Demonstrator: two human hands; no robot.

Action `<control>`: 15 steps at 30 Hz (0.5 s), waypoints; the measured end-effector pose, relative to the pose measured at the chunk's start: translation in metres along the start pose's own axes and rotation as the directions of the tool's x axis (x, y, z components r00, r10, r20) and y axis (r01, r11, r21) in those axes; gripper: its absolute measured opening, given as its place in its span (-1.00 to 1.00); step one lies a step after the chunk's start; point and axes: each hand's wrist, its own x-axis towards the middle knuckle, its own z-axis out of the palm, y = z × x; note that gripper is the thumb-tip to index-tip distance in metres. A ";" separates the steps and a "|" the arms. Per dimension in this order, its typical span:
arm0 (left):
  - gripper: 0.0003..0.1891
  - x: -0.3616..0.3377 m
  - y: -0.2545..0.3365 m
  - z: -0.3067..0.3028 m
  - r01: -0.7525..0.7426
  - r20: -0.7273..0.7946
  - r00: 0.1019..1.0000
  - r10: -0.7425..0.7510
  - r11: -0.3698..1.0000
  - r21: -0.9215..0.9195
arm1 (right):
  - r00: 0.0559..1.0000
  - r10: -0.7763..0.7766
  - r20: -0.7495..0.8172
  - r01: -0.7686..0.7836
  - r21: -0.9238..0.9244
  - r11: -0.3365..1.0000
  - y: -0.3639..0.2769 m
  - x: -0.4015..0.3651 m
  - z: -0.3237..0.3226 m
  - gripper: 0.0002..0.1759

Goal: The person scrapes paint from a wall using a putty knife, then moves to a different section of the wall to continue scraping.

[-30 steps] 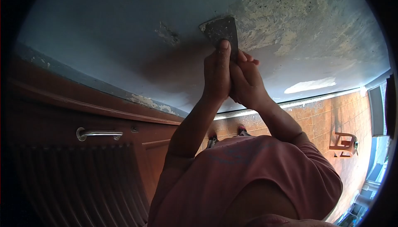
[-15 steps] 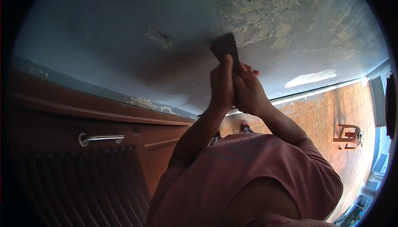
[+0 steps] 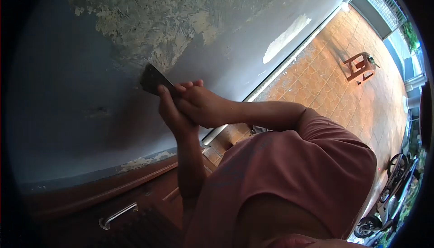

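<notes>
A faint print on the shirt (image 3: 289,171) may be lettering, but it is too blurred to read. Both arms are raised before the chest: the left forearm rises almost upright, while the right is bent at the elbow and reaches across from the right. The left hand (image 3: 173,112) is closed around the handle of the scraper (image 3: 154,80). The right hand (image 3: 204,106) is wrapped tight over it, fingers curled. The dark blade lies against the wall (image 3: 68,89), at the lower edge of a patch of peeled paint. Below is a door handle (image 3: 118,215). A stool (image 3: 359,67) stands well apart on the tiled floor (image 3: 325,80).
</notes>
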 end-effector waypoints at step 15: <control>-0.55 -0.002 0.010 -0.007 0.054 -0.002 0.999 -0.054 0.998 -0.016 | 0.984 0.132 0.119 -0.151 0.168 0.974 -0.011 -0.001 0.006 -0.67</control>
